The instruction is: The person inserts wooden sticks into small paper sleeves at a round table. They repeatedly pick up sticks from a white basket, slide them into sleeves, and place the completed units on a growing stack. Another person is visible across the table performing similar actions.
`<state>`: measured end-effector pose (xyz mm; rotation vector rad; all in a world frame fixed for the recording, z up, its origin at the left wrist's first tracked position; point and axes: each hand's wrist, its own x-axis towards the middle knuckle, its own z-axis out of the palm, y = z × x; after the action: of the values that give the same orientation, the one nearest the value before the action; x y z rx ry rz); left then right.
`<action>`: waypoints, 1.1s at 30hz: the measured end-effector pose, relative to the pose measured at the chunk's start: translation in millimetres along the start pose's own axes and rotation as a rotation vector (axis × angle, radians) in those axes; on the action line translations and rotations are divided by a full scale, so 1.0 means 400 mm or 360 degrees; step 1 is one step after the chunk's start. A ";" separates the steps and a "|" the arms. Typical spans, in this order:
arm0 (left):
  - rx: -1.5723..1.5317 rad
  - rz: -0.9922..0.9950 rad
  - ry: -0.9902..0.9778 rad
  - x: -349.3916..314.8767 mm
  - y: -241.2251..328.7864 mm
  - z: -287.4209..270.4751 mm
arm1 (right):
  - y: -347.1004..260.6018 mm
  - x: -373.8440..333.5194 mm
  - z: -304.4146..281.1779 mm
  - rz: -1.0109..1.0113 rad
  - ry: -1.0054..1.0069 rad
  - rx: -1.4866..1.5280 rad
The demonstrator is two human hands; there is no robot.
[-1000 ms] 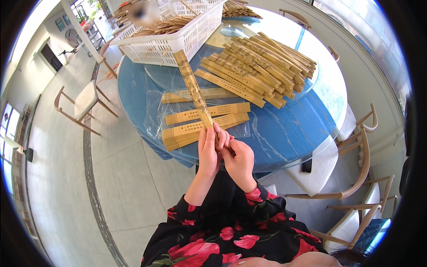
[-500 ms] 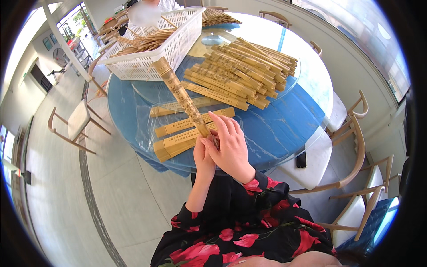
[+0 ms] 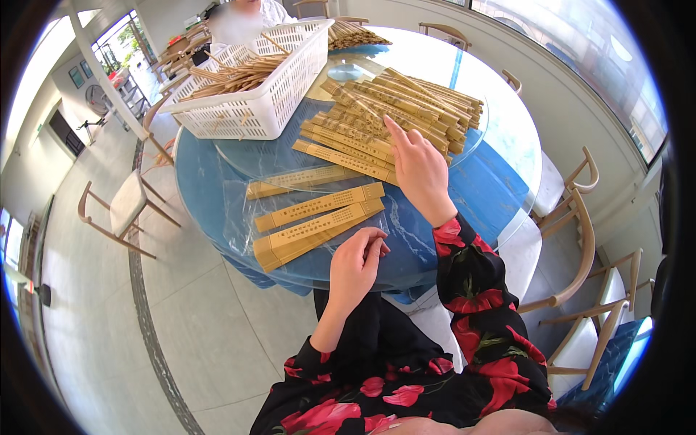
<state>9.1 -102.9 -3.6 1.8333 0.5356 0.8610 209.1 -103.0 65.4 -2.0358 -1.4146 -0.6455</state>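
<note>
My right hand (image 3: 423,172) reaches over a pile of slim gold printed boxes (image 3: 362,148) on the table. A patterned slim gold box (image 3: 354,100) lies aslant on top of the pile. Its near end meets my right fingers, which curl around it with the index finger stretched along; the palm side is hidden. By the table's front edge, my left hand (image 3: 355,267) is loosely closed with nothing visible in it. Just left of that hand lie flat gold printed sleeves (image 3: 319,233), with another sleeve (image 3: 319,206) and a further one (image 3: 301,181) behind them.
A white slatted plastic basket (image 3: 286,101) full of thin brown sticks (image 3: 239,75) stands at the back left. More brown bundles (image 3: 355,34) lie at the far edge. The round table (image 3: 471,192) has a blue cover under glass. Chairs (image 3: 130,203) surround it; a person (image 3: 272,10) sits opposite.
My two hands have parted. The right hand has carried the slim gold box away to the pile at the upper right. My left hand has let go and stayed near the table's edge.
</note>
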 end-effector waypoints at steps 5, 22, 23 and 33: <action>-0.0030 0.0019 -0.0070 0.003 0.006 0.018 | 0.147 0.053 0.054 -0.0072 0.0120 -0.0544; 0.1671 0.0514 0.0001 0.223 -0.145 -0.161 | 0.075 0.043 0.186 -0.0293 -0.0225 -0.0418; 0.1682 0.0504 -0.0034 0.231 -0.148 -0.164 | 0.086 0.050 0.186 -0.0302 -0.0230 -0.0411; 0.1576 0.0506 -0.0122 0.229 -0.148 -0.164 | 0.163 0.099 0.160 -0.0411 -0.0372 -0.0662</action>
<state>19.8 23.6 -12.5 2.9007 0.7008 0.7778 287.7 -50.5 34.1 -2.3248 -1.8228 -0.8951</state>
